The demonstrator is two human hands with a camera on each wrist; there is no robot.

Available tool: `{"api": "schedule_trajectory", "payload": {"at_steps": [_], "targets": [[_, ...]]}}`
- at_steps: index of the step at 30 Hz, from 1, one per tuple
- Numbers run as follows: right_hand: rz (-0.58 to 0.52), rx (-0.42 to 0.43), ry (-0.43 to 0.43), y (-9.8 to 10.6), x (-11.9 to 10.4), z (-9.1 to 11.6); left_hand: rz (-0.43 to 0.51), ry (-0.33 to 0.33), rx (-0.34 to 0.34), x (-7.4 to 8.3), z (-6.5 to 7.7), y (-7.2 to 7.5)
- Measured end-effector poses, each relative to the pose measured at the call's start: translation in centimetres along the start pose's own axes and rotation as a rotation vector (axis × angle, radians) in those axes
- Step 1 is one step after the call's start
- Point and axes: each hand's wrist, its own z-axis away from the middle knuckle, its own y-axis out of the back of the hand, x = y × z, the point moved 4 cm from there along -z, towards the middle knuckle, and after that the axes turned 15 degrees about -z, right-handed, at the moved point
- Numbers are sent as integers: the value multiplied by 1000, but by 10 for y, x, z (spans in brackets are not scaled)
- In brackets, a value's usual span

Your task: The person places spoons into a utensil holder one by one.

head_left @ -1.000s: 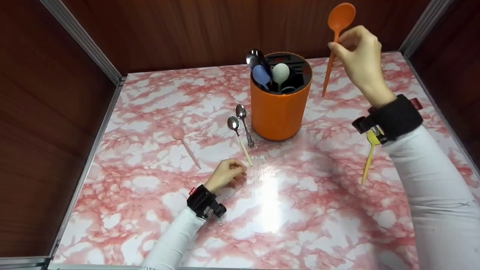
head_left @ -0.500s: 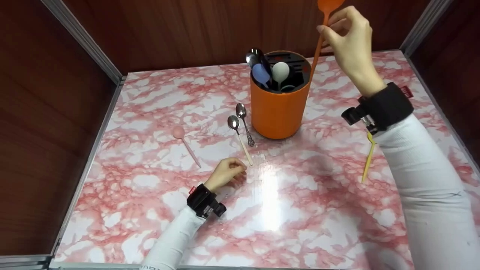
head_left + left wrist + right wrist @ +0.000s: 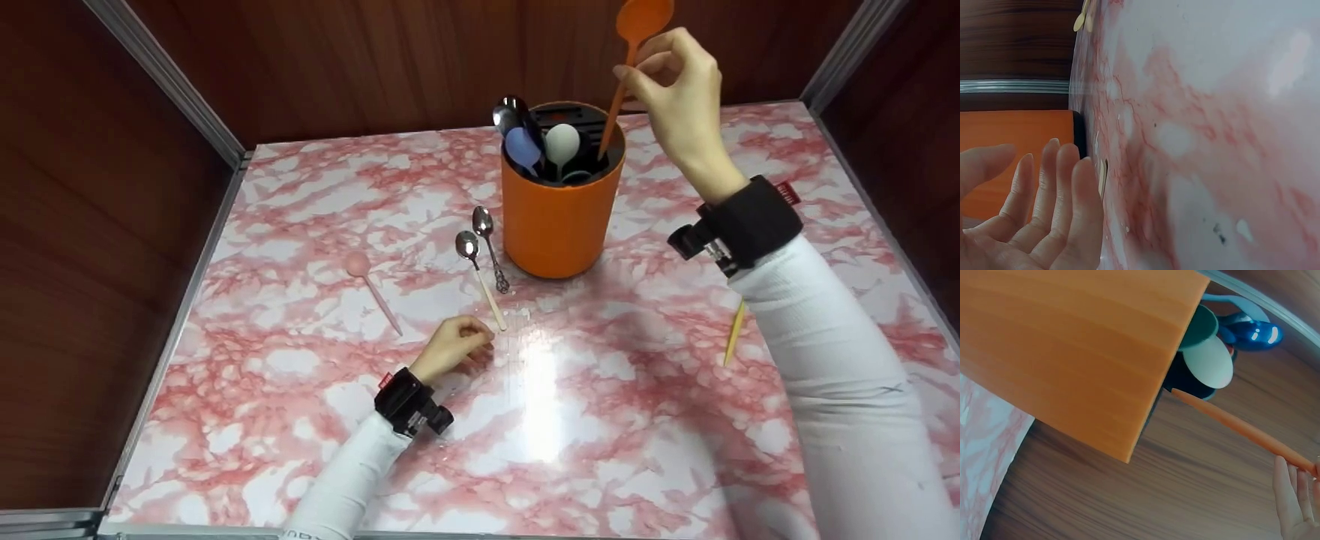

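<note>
My right hand [image 3: 686,105] pinches the handle of an orange spoon [image 3: 645,19], bowl up. The handle's tip is at the right side of the top of an orange utensil holder [image 3: 559,232]. In the right wrist view the tapered tip of the spoon [image 3: 1241,430] meets the holder's dark opening. A white spoon [image 3: 562,142], a periwinkle spoon [image 3: 523,148] and a shiny black spoon [image 3: 508,114] stand in the holder. My left hand [image 3: 452,346] rests near the table, fingers loosely bent and holding nothing, beside the pale handle of a metal spoon [image 3: 466,245].
An ornate metal spoon [image 3: 483,223] lies left of the holder. Farther left is a pink spoon [image 3: 358,265]. Part of a yellow utensil [image 3: 735,334] shows beside my right sleeve. Wood-grain panels [image 3: 360,67] wall in the marbled table [image 3: 300,420].
My right hand has carried the orange spoon leftward, from right of the holder to over its top, and lowered it slightly just now. The left hand has stayed still.
</note>
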Motion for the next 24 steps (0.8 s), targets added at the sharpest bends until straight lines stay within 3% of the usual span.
{"api": "schedule_trajectory", "payload": {"at_steps": [5, 12, 24], "targets": [[16, -11, -10, -2, 7, 4, -6, -1, 3, -1, 0, 0], [-18, -37, -145, -3, 20, 11, -9, 0, 7, -3, -2, -2], [-57, -43, -143, -5, 31, 19, 6, 11, 17, -4, -3, -3]]}}
